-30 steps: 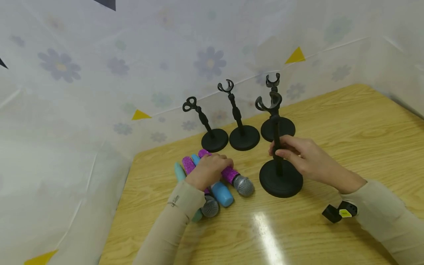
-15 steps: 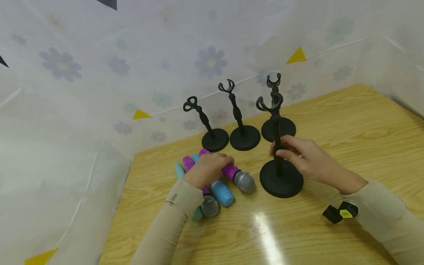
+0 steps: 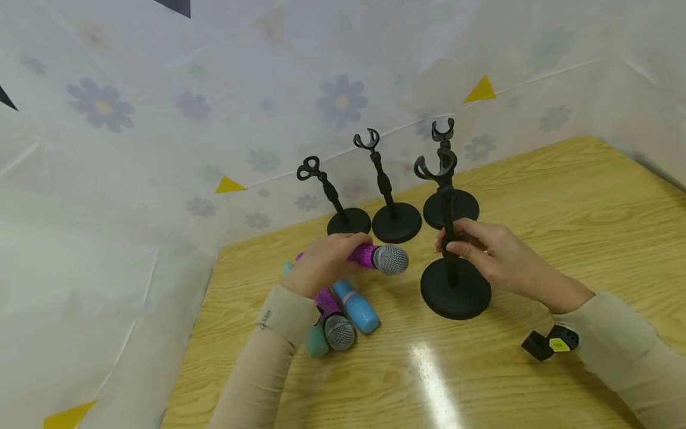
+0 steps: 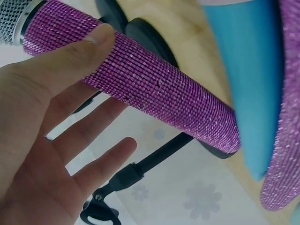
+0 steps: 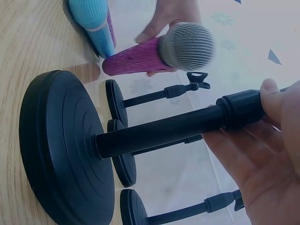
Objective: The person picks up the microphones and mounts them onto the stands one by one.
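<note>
My left hand (image 3: 324,262) pinches a glittery purple microphone (image 4: 154,89) between thumb and fingers, its silver mesh head facing right in the head view. In the right wrist view, its tail end points down near the blue microphone (image 5: 98,40). Beneath my left hand, a second purple microphone (image 3: 328,304) and a teal one (image 3: 316,342) lie beside the blue one, partly hidden by hand and sleeve. My right hand (image 3: 490,253) grips the pole of a black microphone stand (image 3: 454,292). This stand is upright, with its U-shaped clip at the top holding nothing.
Behind the hands, three more black stands (image 3: 396,223) stand in a row along the back of the wooden table (image 3: 563,202). A white flowered sheet (image 3: 268,107) hangs behind the table. A small black device (image 3: 552,344) sits at my right cuff.
My left hand has lifted the nearest purple microphone off the group, moving it up toward the stands and turning it more level. My right hand and its stand have stayed in place.
</note>
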Tool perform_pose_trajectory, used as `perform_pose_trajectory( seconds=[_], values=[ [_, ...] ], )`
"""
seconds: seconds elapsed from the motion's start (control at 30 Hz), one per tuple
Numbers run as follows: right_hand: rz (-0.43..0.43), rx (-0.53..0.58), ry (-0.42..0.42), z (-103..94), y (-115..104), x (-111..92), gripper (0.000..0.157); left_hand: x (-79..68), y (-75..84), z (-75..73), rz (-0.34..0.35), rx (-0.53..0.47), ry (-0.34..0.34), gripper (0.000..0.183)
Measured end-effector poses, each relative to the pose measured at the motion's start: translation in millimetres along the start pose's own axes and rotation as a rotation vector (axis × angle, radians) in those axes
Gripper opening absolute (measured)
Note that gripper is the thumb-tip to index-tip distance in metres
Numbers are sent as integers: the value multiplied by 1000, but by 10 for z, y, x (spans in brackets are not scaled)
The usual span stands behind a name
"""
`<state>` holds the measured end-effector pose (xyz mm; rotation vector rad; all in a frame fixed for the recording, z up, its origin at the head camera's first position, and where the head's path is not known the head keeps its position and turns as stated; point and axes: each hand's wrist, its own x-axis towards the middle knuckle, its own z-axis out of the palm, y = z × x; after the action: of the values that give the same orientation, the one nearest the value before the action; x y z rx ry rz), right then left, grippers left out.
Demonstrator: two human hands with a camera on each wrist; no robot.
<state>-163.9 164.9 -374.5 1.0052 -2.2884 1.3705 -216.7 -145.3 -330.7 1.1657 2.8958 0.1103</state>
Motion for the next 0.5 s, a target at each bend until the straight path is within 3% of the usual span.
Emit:
perform_pose_trajectory(
  seconds=[0.27,0.5],
  values=[
    [-4,-11,-2,-4,15,0,18,14,3,-167,-67,-31,45,50],
    [4,-12,-2,-2,3,-3,18,30,31,-241,-59,-115,182,50]
  ],
)
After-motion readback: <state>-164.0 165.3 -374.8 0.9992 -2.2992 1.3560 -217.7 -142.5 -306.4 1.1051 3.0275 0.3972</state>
